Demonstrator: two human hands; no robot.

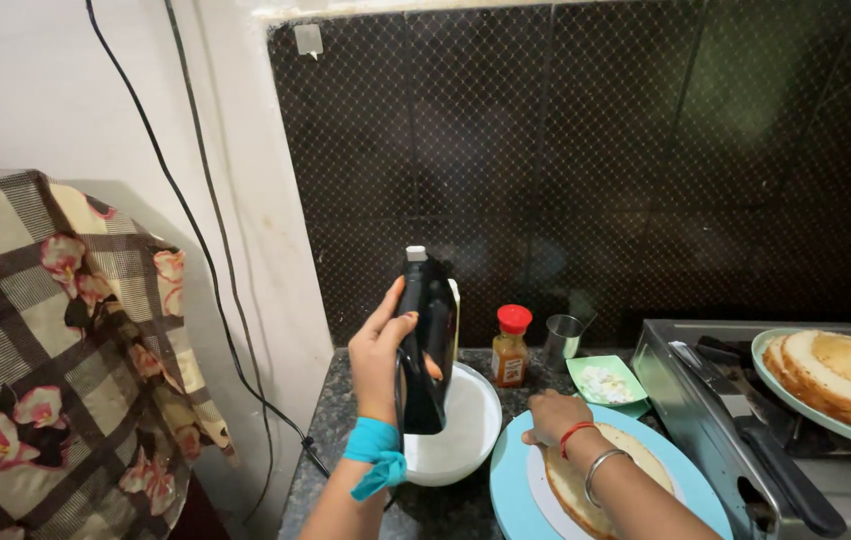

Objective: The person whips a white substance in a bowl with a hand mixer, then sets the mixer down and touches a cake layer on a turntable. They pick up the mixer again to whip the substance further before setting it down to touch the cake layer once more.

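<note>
— How's the light?
— Dim and warm. The dark tiled wall (645, 170) carries soft greenish glare at upper right.
— Sharp?
— Mostly; slightly soft and grainy, with edges bending outward and faint shadows on the tabletop (345, 420).

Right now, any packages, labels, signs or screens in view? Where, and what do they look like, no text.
Small bottle: on the dark counter behind the white bowl, amber body, red cap, pale label band.
Sticker: top of the dark tiled wall, small pale square.
Black hand mixer: held upright by the left hand over the bowl; no label readable.
No signs or screens.
</note>
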